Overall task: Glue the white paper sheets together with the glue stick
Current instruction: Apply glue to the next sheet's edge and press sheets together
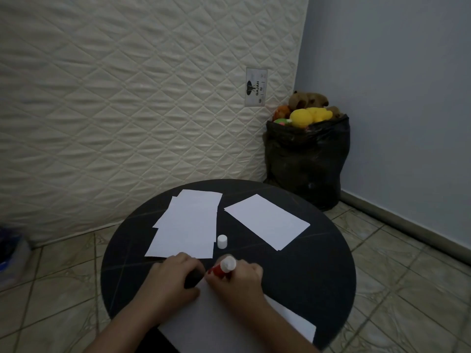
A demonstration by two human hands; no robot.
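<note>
Bottom centre of frame: my right hand (pixel 235 281) grips glue stick (pixel 224 268) by red barrel; left hand (pixel 173 278), fingers curled, pins near sheet (pixel 224 322). Paper light, floppy, likely slides — hold edge.

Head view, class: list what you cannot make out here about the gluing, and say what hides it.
- Glue stick tip: blurred and covered by the right hand, so contact with the near sheet is unclear.
- Near sheet: its top corner lies under both hands; its lower part is cut off by the frame's bottom edge.
- Left hand fingers: curled under, hidden.
- Stack of sheets: count unclear, they overlap.
</note>
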